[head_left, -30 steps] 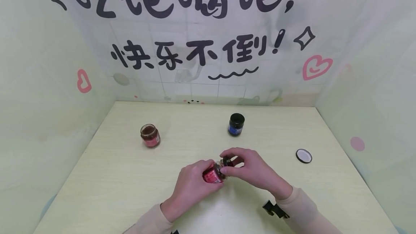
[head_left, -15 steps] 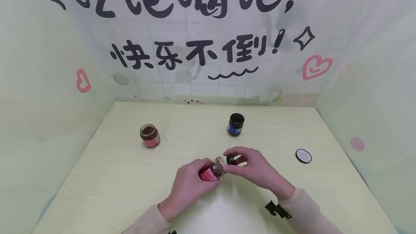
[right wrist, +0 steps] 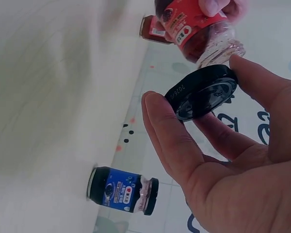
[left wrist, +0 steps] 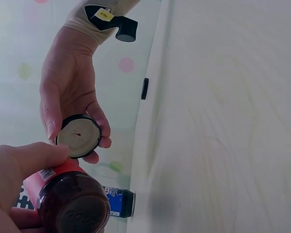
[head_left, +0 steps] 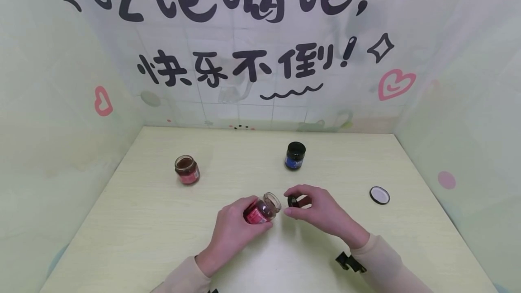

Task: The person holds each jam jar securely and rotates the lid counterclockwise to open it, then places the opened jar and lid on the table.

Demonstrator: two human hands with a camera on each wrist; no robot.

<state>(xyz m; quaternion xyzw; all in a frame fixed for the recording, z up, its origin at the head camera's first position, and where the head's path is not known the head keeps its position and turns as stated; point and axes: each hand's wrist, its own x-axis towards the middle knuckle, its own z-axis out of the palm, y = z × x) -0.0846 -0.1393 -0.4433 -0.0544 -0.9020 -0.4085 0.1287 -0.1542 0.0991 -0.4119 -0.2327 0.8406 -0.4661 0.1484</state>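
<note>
Since the first head frame, the black lid has come away from the red-labelled jar; at lower centre, the left hand grips the jar, hiding its base, and the right hand pinches the lid. Left wrist: lower left, the jar's mouth is hidden. Right wrist: the jar is cut off at top.

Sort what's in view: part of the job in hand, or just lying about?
Job in hand:
Red-labelled round glass jar, tilted in the left hand
Round black metal-looking lid, pinched by the right hand

Lying about, it seems:
Open red-labelled glass jar
Capped blue-labelled round glass jar
Loose white-lined, black-rimmed round lid
</note>
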